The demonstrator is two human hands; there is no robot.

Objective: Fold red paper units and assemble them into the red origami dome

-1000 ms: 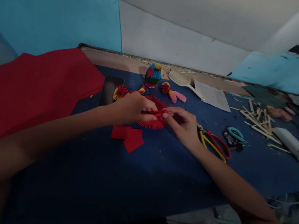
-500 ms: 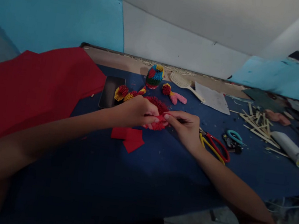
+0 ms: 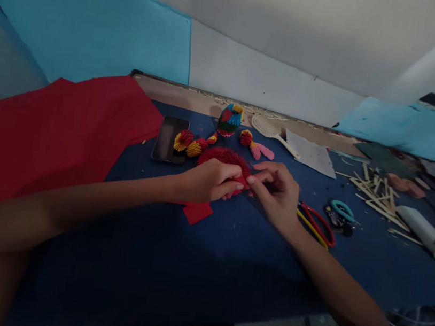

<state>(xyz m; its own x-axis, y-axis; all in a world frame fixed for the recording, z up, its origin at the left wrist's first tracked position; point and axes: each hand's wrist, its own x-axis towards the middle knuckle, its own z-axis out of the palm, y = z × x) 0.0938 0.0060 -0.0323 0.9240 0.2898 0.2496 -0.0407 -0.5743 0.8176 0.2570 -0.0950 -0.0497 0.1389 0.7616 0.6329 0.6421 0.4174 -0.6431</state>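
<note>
Between my two hands is a small piece of red paper, mostly covered by the fingers. My left hand is closed on its left part, thumb pressed against the curled fingers. With thumb and index finger, my right hand pinches the right edge. Just behind them lies a round red mass of folded paper pieces, partly hidden by my left hand. Below my left hand, flat red paper pieces rest on the dark blue table cover.
Large red sheets and a phone lie left. Behind are folded-paper figures, a multicoloured paper pot and a hairbrush. On the right are red-and-yellow-handled pliers, a teal-handled tool, thin wooden sticks and a paper roll.
The view has shifted a little, so the scene sits lower and further right. Both hands still hold the red paper; my left hand now covers more of the flat pieces.
</note>
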